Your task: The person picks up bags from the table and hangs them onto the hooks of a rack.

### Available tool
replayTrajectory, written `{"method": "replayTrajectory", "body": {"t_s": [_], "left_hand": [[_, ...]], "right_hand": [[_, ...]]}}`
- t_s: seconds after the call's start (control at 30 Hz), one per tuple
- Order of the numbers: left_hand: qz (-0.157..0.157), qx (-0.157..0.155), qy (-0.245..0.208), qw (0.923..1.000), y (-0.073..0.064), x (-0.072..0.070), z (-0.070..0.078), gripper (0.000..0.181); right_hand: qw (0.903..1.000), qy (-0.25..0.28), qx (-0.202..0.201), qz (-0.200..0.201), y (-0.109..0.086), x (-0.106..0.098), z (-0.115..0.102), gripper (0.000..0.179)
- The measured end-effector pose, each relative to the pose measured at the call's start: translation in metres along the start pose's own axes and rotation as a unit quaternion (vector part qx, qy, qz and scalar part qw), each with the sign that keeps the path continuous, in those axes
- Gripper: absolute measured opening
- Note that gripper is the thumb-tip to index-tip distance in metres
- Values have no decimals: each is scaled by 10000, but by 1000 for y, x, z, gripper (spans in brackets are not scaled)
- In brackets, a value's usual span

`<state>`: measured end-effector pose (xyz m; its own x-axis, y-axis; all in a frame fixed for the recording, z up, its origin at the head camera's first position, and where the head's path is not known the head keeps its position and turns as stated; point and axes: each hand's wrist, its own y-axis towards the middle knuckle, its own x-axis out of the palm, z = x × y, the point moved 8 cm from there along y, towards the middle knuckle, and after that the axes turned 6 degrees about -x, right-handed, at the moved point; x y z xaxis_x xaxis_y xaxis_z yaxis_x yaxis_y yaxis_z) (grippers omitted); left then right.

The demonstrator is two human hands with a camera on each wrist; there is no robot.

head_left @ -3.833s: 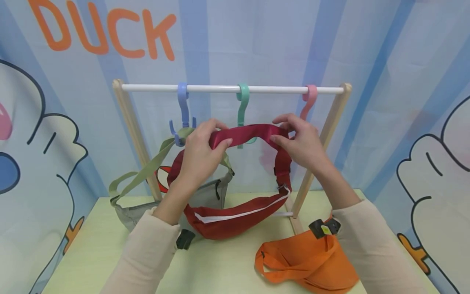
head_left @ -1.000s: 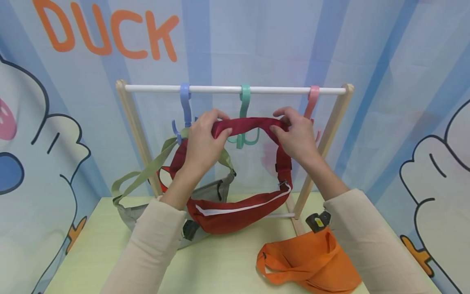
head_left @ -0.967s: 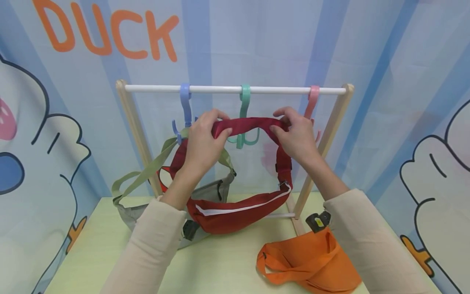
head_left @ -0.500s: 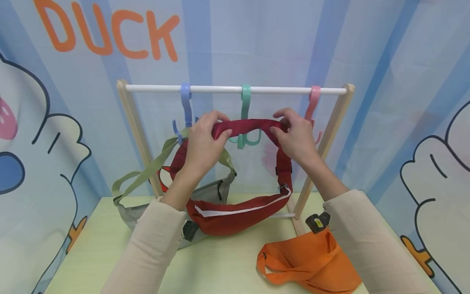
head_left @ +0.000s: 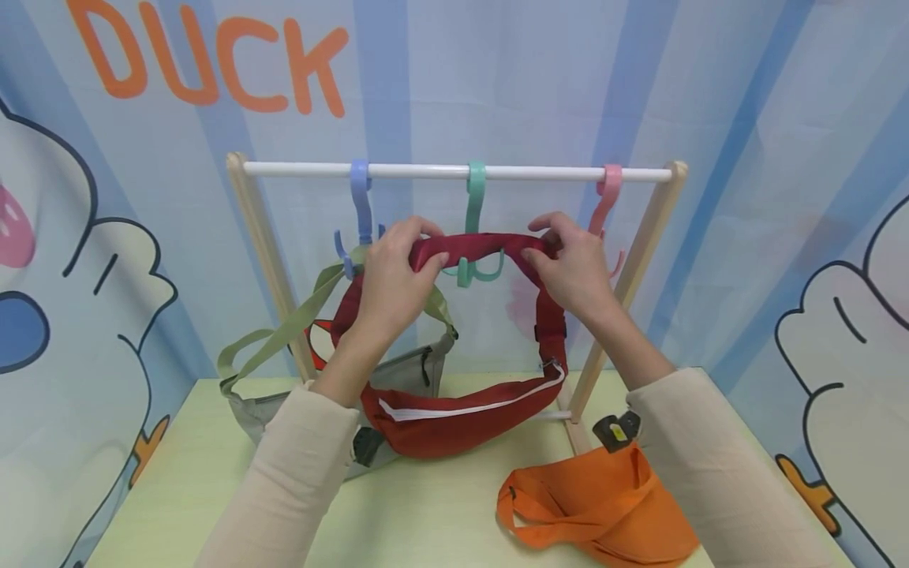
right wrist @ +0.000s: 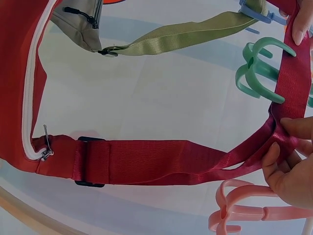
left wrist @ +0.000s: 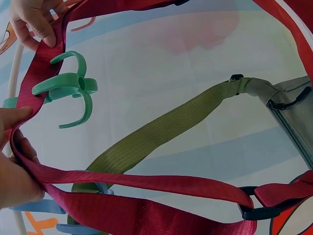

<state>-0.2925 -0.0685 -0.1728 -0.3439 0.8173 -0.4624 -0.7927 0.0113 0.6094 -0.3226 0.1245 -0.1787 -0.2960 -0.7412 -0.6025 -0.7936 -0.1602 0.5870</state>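
"What's carrying everything?"
"The desk [head_left: 440, 509] is supporting the rack [head_left: 419, 171]."
"And the bags?"
"The red bag [head_left: 461, 430] is hanging in front of the rack, the grey bag [head_left: 412, 375] is sitting partly behind the left sleeve [head_left: 277, 473], and the orange bag [head_left: 604, 497] is lying at front right."
"The hands?"
"The left hand [head_left: 394, 276] and right hand [head_left: 574, 268] are both pinching the red strap [head_left: 465, 247], a stretch spanning between them."
"The hooks?"
"The blue hook [head_left: 360, 201] is holding the grey bag's strap [head_left: 298, 317]; the green hook [head_left: 476, 201] is showing prongs just below the red stretch. Whether they're bearing it, I can't tell."
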Motion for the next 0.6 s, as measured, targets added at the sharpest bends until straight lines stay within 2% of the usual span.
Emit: {"method": "replayTrajectory", "body": {"t_s": [0.6], "left_hand": [[-78, -80, -112, 9999, -3, 2, -8, 20]], "right_hand": [[10000, 14, -77, -59, -3, 2, 1, 31]]}}
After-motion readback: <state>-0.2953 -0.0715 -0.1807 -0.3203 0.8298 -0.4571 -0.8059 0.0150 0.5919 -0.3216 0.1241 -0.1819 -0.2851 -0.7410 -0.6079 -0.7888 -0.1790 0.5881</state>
